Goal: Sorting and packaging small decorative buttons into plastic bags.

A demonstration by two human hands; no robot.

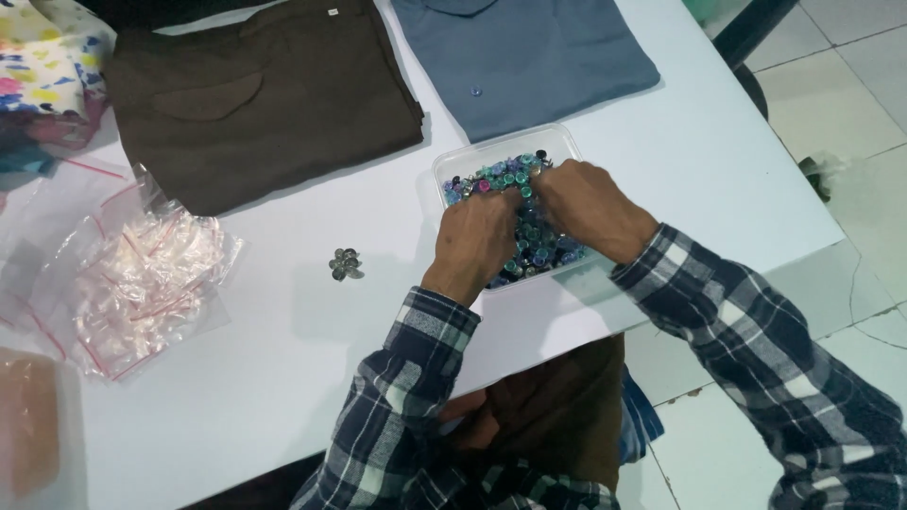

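Note:
A clear plastic box (557, 140) full of small blue, green and pink buttons (491, 175) stands on the white table (283, 378). Both of my hands are inside it, knuckles up. My left hand (479, 238) and my right hand (586, 205) meet over the buttons, fingertips curled down among them. What the fingers pinch is hidden. A small cluster of grey metal buttons (345, 263) lies on the table left of the box.
A folded brown garment (255, 94) and a folded blue-grey shirt (529, 52) lie at the back. Clear zip bags with red strips (142, 279) sit at the left, colourful fabric (42, 66) in the far left corner. Tiled floor (850, 142) lies right of the table edge.

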